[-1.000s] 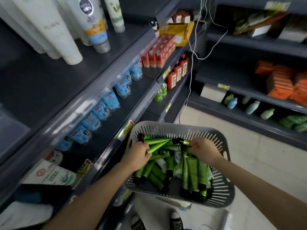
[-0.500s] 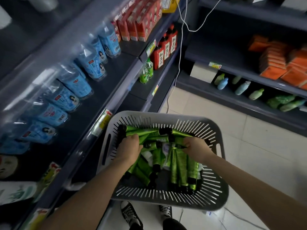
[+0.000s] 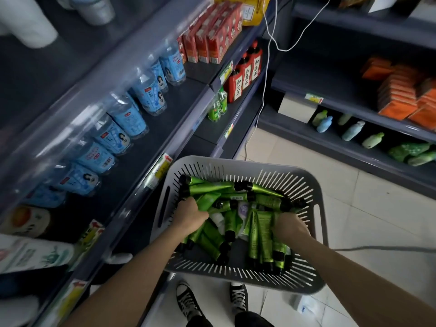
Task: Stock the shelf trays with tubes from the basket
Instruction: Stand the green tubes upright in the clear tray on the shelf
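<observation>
Pile of green tubes (image 3: 260,228) lies loose inside the grey basket (image 3: 238,163). Left hand (image 3: 190,218) at the basket's left side, fingers curled round a few tubes. Right hand (image 3: 291,228) at the basket's right side, fingers buried in the pile, grip can't be told. Blue bottles (image 3: 128,119) on the shelf (image 3: 181,107) left of the basket.

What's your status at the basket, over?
Fingers of left hand and right hand curled round green tubes. Rest heaped in grey basket. Nothing in the way.
</observation>
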